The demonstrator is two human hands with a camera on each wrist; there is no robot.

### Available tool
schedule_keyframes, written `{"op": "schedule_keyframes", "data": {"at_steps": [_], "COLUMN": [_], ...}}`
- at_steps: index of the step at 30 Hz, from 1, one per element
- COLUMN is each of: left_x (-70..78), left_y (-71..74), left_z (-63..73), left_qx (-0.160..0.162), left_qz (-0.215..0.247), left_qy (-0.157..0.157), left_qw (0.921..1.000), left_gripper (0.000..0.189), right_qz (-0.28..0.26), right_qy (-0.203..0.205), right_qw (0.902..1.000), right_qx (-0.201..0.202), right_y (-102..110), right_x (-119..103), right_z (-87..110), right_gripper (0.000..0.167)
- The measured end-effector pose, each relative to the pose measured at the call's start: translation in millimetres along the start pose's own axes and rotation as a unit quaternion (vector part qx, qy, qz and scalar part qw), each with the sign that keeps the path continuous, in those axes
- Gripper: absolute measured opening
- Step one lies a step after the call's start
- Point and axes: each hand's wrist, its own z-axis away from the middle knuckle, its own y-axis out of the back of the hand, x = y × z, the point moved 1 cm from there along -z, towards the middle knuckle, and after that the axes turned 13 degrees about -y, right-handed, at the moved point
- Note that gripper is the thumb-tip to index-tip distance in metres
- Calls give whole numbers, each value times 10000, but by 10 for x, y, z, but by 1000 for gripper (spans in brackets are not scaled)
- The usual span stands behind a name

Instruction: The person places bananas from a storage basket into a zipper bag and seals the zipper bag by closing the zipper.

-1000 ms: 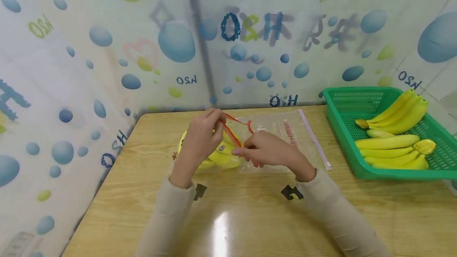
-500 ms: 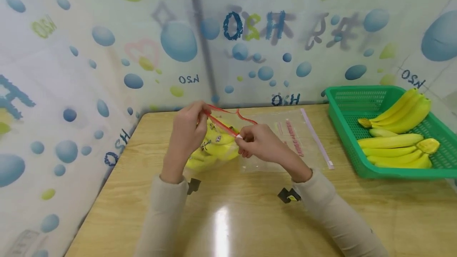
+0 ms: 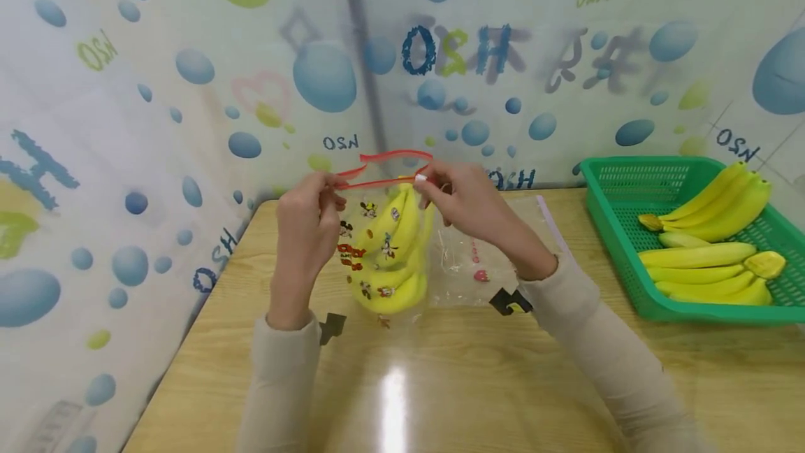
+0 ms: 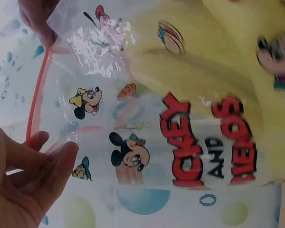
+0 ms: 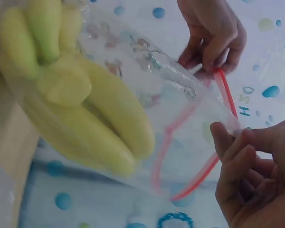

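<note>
A clear zip bag (image 3: 360, 219) with cartoon prints and a red zip strip hangs upright over the wooden table, its mouth gaping at the top. Inside it sits a bunch of yellow bananas (image 3: 402, 257). My left hand (image 3: 308, 219) pinches the left end of the red strip; in the left wrist view, thumb and fingers (image 4: 61, 164) meet on the bag's edge. At the other end, my right hand (image 3: 468, 194) pinches the strip beside a small white slider (image 3: 421, 178). Whether the bag's bottom touches the table, I cannot tell.
A second clear bag (image 3: 462, 289) with a pale purple strip lies flat behind my right hand. At the right stands a green basket (image 3: 723, 312) with bunches of bananas (image 3: 698, 254). Dark patches (image 3: 332, 328) mark the table. A patterned curtain (image 3: 402, 75) closes off the back.
Both hands have risen and moved apart, drawing the red strip wide. The bag, lying tilted before, now hangs upright with the bananas in it. The left hand has shifted left.
</note>
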Motion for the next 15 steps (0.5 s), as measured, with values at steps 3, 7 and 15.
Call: {"op": "schedule_keyframes", "data": {"at_steps": [3, 7, 15], "left_x": [127, 311, 521], "left_y": [60, 120, 164], "left_z": [-30, -52, -65], "left_qx": [27, 43, -174], "left_qz": [39, 76, -12], "left_qy": [-41, -349, -730], "left_qw": [10000, 9994, 9972], "left_gripper": [27, 20, 14], "right_qz": [265, 592, 374], "right_qy": [123, 474, 799], "right_qw": [9994, 9956, 9946], "right_qx": [208, 544, 545], "right_y": [188, 401, 671], "right_x": [-109, -205, -202], "right_z": [-22, -8, 18], "right_gripper": [20, 18, 14]}}
